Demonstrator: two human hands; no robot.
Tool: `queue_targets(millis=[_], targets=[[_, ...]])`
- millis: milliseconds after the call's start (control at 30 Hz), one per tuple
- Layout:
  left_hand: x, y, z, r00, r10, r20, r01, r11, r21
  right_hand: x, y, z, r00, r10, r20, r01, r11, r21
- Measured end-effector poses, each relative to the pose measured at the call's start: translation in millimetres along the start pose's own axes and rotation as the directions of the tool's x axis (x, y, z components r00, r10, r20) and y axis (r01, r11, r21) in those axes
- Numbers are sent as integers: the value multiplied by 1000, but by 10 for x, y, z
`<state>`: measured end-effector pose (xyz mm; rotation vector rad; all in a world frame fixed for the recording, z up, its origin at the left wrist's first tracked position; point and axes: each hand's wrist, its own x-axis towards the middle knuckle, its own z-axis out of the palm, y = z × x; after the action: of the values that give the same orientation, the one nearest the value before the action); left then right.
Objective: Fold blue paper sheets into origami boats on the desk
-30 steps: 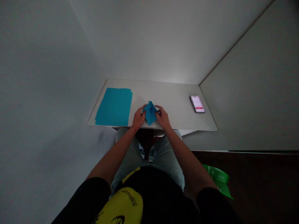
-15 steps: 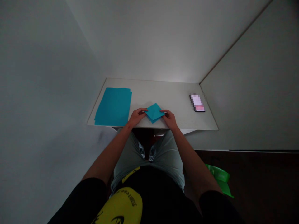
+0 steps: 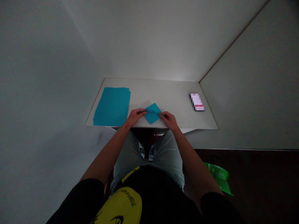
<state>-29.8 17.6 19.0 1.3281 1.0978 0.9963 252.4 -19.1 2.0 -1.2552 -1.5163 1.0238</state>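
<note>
A small folded teal paper [image 3: 153,112], diamond-shaped, lies on the white table [image 3: 173,93] near its front edge. My left hand [image 3: 135,116] pinches its left corner with the fingers closed on it. My right hand [image 3: 168,118] pinches the right corner the same way. Both forearms reach in from below over my lap.
A stack of teal paper sheets [image 3: 112,105] lies on the table's left side. A phone [image 3: 197,101] with a lit screen rests at the right end. Walls close in the table on three sides. A green object [image 3: 218,175] sits on the dark floor at right.
The folded paper was held up on edge between my hands one second ago. It has since been laid flat on the table, and both hands have settled at its side corners.
</note>
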Motion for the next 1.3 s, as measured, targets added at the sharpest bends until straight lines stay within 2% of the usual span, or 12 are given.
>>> queue_targets(millis=[167,333,433,633,767,900,1100,1300], targets=[[-13,22,27,999,-24,-28,24,1000,-3,20,-27,36,995,61,-73,-54,994,98],[-15,16,82,999,-15,-42,13,998,-61,19,-74,43,996,15,-84,-1,986,169],[-14,20,101,1000,-9,-27,7,997,-77,-1,-102,29,998,-3,-67,12,992,130],[-34,38,50,997,-14,71,13,1000,17,-9,-77,-11,999,38,21,-38,999,34],[-48,71,18,996,-15,86,11,999,48,6,-54,-12,999,51,14,-51,999,14],[-50,113,57,998,-31,52,28,998,62,19,-65,4,996,72,-50,-73,997,-14],[-15,91,149,998,-43,-49,42,999,-21,53,-89,34,991,20,-133,-12,998,64],[24,18,256,977,-65,-205,41,992,-119,58,-126,57,995,23,-102,-9,991,133]])
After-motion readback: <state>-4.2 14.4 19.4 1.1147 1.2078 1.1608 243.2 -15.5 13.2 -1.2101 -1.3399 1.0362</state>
